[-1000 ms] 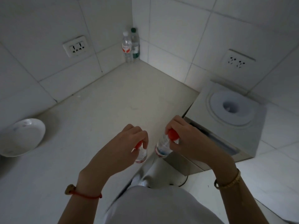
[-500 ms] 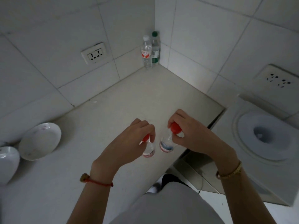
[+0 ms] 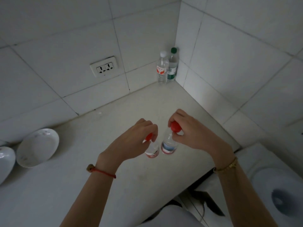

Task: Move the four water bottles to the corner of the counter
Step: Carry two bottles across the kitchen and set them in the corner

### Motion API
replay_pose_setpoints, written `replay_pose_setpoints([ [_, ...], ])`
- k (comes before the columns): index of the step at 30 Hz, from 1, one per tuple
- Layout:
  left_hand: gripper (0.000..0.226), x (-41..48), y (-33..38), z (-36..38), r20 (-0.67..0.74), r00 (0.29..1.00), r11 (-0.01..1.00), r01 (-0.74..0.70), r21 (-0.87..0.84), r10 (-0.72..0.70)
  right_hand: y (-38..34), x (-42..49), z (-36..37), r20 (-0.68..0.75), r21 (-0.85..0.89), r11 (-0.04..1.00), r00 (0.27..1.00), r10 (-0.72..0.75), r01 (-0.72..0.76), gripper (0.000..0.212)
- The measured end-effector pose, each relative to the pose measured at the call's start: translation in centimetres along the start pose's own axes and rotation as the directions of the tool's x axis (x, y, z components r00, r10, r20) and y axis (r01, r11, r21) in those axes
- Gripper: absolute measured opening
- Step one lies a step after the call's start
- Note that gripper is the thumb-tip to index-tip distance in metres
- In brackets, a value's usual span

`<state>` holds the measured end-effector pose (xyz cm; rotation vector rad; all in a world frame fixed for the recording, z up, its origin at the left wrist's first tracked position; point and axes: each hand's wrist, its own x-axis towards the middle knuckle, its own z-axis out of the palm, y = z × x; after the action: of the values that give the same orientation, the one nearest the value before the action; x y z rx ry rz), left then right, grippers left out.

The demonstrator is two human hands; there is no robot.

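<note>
Two water bottles stand in the far corner of the counter [image 3: 114,161]: a white-capped one with a red label [image 3: 162,68] and, right behind it, a green-capped one [image 3: 172,66]. My left hand [image 3: 136,141] grips a red-capped bottle [image 3: 152,150] by its neck. My right hand [image 3: 191,130] grips a second red-capped bottle [image 3: 168,145] by its cap. Both held bottles hang upright side by side over the counter's middle, well short of the corner pair.
A white plate [image 3: 38,147] and a white bowl [image 3: 5,163] lie at the counter's left. A wall socket [image 3: 104,66] sits on the tiled back wall. A water dispenser top [image 3: 275,190] stands lower right, beyond the counter's right edge.
Both hands have carried their red-capped bottles forward over the counter, closer to the corner. The view has shifted so the corner pair now sits further right.
</note>
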<state>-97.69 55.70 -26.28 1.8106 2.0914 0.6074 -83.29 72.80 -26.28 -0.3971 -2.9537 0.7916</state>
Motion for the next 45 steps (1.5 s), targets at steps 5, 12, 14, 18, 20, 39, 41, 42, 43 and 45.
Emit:
replay_pose_setpoints([
  [5,0.027,6.8,-1.9,-0.6,-0.006,1.000,0.999,-0.026,0.021,0.026,4.5,5.4,-3.1,-0.001,-0.025,0.999,1.000,-0.030,0.030,0.028],
  [12,0.025,17.3,-5.4,-1.9,-0.022,0.998,0.996,-0.063,0.055,0.064,11.4,13.3,-6.4,-0.035,-0.027,0.999,0.999,-0.038,0.037,0.028],
  [14,0.022,20.1,-6.7,-2.2,-0.036,0.997,0.996,-0.061,0.068,0.064,13.3,15.6,-7.0,-0.039,-0.061,0.997,0.998,-0.041,0.038,0.029],
  [18,0.016,25.0,-9.1,-2.3,-0.062,0.995,0.995,-0.069,0.078,0.074,16.1,20.1,-8.1,-0.028,-0.126,0.992,0.999,-0.030,0.026,0.032],
  [20,0.015,27.3,-10.4,-2.0,-0.076,0.994,0.994,-0.076,0.084,0.082,17.4,21.9,-8.6,-0.036,-0.146,0.989,0.999,-0.027,0.022,0.031],
  [39,0.025,38.7,-17.1,-0.1,-0.058,0.997,0.992,-0.047,0.117,0.054,24.1,30.6,-9.3,-0.042,-0.228,0.972,0.998,0.043,-0.051,0.025],
  [41,0.025,39.1,-17.4,-0.3,-0.047,0.998,0.994,-0.030,0.105,0.035,24.2,30.8,-9.2,-0.053,-0.249,0.967,0.998,0.040,-0.052,0.023],
  [42,0.027,39.2,-17.6,-0.5,-0.044,0.999,0.995,-0.015,0.103,0.020,24.2,30.9,-9.0,-0.059,-0.266,0.963,0.998,0.039,-0.053,0.022],
  [43,0.029,39.3,-17.8,-0.6,-0.044,0.999,0.995,-0.007,0.103,0.012,24.2,31.0,-8.8,-0.065,-0.283,0.958,0.997,0.038,-0.055,0.021],
  [45,0.031,39.5,-18.0,-0.7,-0.041,0.999,0.995,-0.006,0.101,0.010,24.3,31.0,-8.4,-0.084,-0.300,0.952,0.996,0.042,-0.065,0.018],
])
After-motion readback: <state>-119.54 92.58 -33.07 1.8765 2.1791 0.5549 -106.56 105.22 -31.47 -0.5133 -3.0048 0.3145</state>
